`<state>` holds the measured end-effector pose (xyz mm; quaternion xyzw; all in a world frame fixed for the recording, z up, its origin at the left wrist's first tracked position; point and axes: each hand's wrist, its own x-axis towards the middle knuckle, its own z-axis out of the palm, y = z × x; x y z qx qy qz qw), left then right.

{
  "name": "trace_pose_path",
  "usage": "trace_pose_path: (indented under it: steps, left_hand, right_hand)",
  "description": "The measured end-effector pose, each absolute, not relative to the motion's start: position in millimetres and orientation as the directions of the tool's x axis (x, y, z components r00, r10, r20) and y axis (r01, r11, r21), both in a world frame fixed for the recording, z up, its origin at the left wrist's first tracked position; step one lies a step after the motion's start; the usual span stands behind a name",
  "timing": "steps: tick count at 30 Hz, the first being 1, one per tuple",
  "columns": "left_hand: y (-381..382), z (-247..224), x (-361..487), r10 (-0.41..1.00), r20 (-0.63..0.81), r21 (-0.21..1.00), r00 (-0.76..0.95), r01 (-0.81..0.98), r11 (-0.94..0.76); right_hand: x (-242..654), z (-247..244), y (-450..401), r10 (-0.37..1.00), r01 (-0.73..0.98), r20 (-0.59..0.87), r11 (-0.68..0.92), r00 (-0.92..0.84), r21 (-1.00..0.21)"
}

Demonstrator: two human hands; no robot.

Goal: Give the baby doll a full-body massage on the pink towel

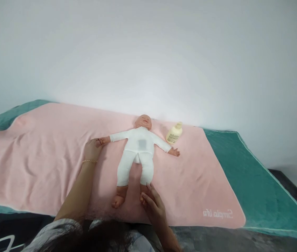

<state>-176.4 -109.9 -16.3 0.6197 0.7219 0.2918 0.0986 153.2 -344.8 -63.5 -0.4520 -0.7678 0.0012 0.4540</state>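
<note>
A baby doll (pixel 139 140) with a soft white body lies on its back, arms spread, head toward the wall. Its eyes look shut, and a grey square marks its chest. My left hand (pixel 93 148), a gold bracelet at its wrist, is closed at the doll's hand on the left; its fingertips are partly hidden. Down by the doll's foot on the right, my right hand (pixel 154 205) has its thumb over the foot and its fingers along the ankle. A pale yellow pump bottle (pixel 174 133) leans beside the doll's other arm.
A pink blanket (pixel 190 189) with mirrored lettering lies under the doll, wrinkled at left. Beneath it is a green sheet (pixel 245 182), showing at both ends. A white wall (pixel 148 52) rises directly behind. Dark floor (pixel 203 239) shows along the near edge.
</note>
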Motion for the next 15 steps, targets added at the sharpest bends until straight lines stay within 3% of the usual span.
trace_pose_path:
  steps: [6, 15]
  left_hand:
    - [-115.8, -17.0, -174.5, 0.944, 0.226, 0.600, -0.239, 0.798, 0.059]
    - [-132.3, -14.7, -167.2, 0.895, 0.279, 0.808, -0.348, 0.589, -0.023]
  right_hand:
    - [152.0, -66.9, -348.1, 0.706, 0.713, 0.694, 0.558, -0.139, -0.425]
    - [149.0, -46.9, -328.2, 0.704, 0.677, 0.707, 0.552, -0.065, -0.487]
